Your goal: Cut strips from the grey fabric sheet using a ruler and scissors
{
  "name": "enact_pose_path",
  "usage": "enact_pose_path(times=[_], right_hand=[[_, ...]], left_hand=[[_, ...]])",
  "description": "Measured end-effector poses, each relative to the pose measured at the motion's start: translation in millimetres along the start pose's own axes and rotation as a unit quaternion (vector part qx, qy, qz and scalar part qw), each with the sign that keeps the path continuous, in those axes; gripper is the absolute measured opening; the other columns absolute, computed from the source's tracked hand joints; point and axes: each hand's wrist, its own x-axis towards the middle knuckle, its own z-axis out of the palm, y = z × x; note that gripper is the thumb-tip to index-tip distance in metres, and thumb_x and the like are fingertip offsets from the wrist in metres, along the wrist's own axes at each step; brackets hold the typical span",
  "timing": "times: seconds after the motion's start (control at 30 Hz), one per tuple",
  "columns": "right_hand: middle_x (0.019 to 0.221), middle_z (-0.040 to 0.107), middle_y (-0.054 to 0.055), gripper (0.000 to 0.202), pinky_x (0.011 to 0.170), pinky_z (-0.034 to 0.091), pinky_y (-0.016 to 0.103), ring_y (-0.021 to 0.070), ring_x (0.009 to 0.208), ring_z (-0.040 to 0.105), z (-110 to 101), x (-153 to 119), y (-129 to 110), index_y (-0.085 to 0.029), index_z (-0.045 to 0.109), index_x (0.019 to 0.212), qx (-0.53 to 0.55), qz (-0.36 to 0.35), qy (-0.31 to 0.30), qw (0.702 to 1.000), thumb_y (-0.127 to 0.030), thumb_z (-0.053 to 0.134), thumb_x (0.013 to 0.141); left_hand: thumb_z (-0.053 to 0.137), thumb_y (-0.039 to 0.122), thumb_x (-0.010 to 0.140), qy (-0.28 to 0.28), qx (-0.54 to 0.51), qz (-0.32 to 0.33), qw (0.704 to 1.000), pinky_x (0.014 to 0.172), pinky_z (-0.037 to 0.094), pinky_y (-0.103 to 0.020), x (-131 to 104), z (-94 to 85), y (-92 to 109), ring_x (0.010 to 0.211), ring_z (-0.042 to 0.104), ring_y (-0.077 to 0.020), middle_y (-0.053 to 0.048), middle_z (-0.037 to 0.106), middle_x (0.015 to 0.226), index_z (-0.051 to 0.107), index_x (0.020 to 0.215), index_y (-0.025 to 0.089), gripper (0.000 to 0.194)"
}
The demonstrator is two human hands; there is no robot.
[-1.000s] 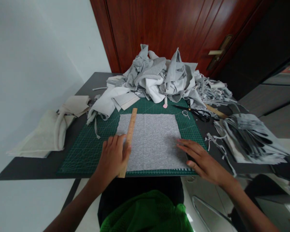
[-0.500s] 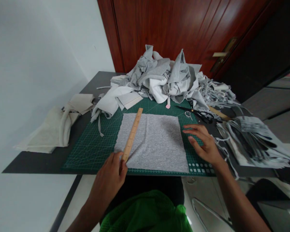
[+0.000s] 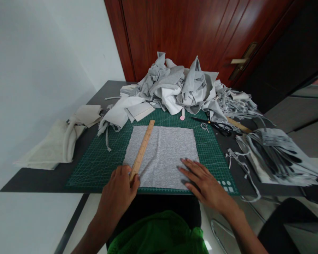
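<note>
Ruler [image 3: 142,150] points away, long axis slanting right; left hand [image 3: 119,190] seemingly pinches it, right hand [image 3: 208,185] splayed.

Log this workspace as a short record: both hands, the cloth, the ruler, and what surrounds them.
Left hand: holds the near end of the wooden ruler
Right hand: palm down at the near right part of the grey cloth
Cloth: spread on the green cutting mat, lightly creased
Ruler: slanted across the cloth's left part
Far side: fabric heap, scissors
Right side: folded fabric stack
</note>
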Motion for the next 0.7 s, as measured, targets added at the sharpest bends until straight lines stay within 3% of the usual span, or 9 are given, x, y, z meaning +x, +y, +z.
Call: enact_pose_path(times=[0.2, 0.4, 0.57, 0.7], right_hand=[[0.179, 0.031, 0.003, 0.069, 0.129, 0.04, 0.062, 0.0282, 0.163, 0.034, 8.4, -17.1, 1.1, -0.039, 0.022, 0.174, -0.026, 0.03, -0.004, 0.999, -0.034, 0.049, 0.112], [0.179, 0.031, 0.003, 0.069, 0.129, 0.04, 0.063, 0.0295, 0.163, 0.034, 7.8, -16.8, 0.8, -0.038, 0.024, 0.174, -0.027, 0.029, 0.007, 0.999, -0.034, 0.05, 0.111], [0.178, 0.032, 0.003, 0.068, 0.129, 0.041, 0.064, 0.0296, 0.163, 0.035, 10.2, -16.4, 0.9, -0.039, 0.025, 0.174, -0.024, 0.033, 0.01, 0.999, -0.035, 0.05, 0.111], [0.178, 0.033, 0.003, 0.067, 0.129, 0.041, 0.064, 0.0293, 0.163, 0.034, 10.6, -16.7, 0.8, -0.038, 0.027, 0.173, -0.026, 0.038, 0.008, 0.999, -0.035, 0.05, 0.111]], left_hand=[[0.049, 0.03, 0.103, 0.026, -0.003, -0.018, 0.999, 0.079, 0.059, -0.036, 2.8, 0.9, -6.6, 0.101, 0.073, -0.027, -0.01, 0.069, 0.11, 0.059, 0.117, 0.018, 0.02], [0.055, 0.032, 0.098, 0.011, -0.032, -0.015, 0.999, 0.079, 0.059, -0.036, 7.9, -0.9, -17.4, 0.096, 0.073, -0.026, -0.007, 0.069, 0.103, 0.057, 0.109, 0.02, 0.016], [0.046, 0.029, 0.103, 0.043, -0.001, -0.008, 0.999, 0.07, 0.057, -0.034, 9.2, -0.2, -19.1, 0.103, 0.071, -0.0276, -0.01, 0.07, 0.103, 0.057, 0.109, 0.021, 0.016], [0.042, 0.033, 0.106, 0.072, 0.019, 0.012, 0.997, 0.076, 0.058, -0.037, 12.7, 0.7, -18.0, 0.098, 0.072, -0.0291, -0.011, 0.072, 0.099, 0.061, 0.113, 0.019, 0.024]])
